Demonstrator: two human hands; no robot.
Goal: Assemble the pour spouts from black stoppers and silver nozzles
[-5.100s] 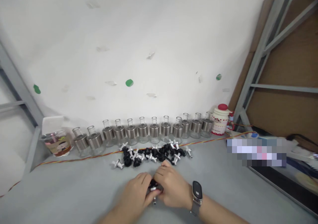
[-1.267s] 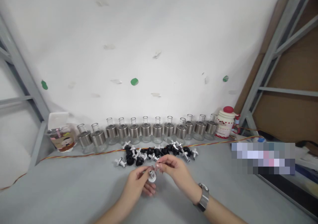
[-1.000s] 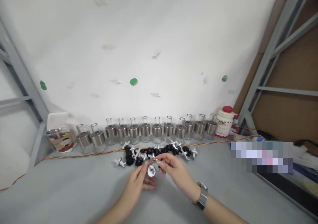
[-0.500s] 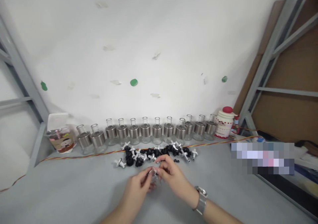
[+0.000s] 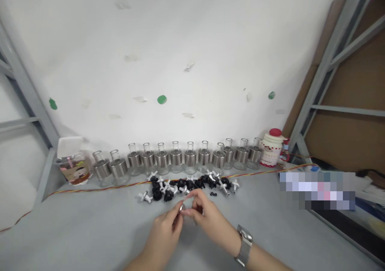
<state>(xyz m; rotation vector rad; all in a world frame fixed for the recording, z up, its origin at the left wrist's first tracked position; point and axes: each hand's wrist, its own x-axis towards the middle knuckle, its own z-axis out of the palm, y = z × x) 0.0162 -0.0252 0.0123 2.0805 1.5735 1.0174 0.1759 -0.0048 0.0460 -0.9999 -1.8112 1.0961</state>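
Observation:
My left hand [image 5: 164,229] pinches a small silvery part [image 5: 182,208] between thumb and fingers, just above the grey table. From the other side, the thumb and index finger of my right hand [image 5: 209,215] close on the same part; a metal watch [image 5: 245,245] is on that wrist. Fingers cover most of the part, so its full shape is hidden. Beyond my hands lies a pile of black plastic pieces [image 5: 157,195] and silver cross-shaped pieces [image 5: 146,198]. A tiny black piece [image 5: 213,194] lies a little apart, to the right of my right fingertips.
Several glass bottles with steel collars [image 5: 176,157] stand in a row along the white wall. A twisted red-yellow wire [image 5: 120,186] runs before them. A printed package [image 5: 75,164] stands far left, a white jar with red lid [image 5: 270,150] at the right, beside a blurred-out area [image 5: 319,191].
The silvery part has turned in my fingers, and the clear, film-like patch below it no longer shows. My right hand has shifted slightly; its fingers have moved a little left.

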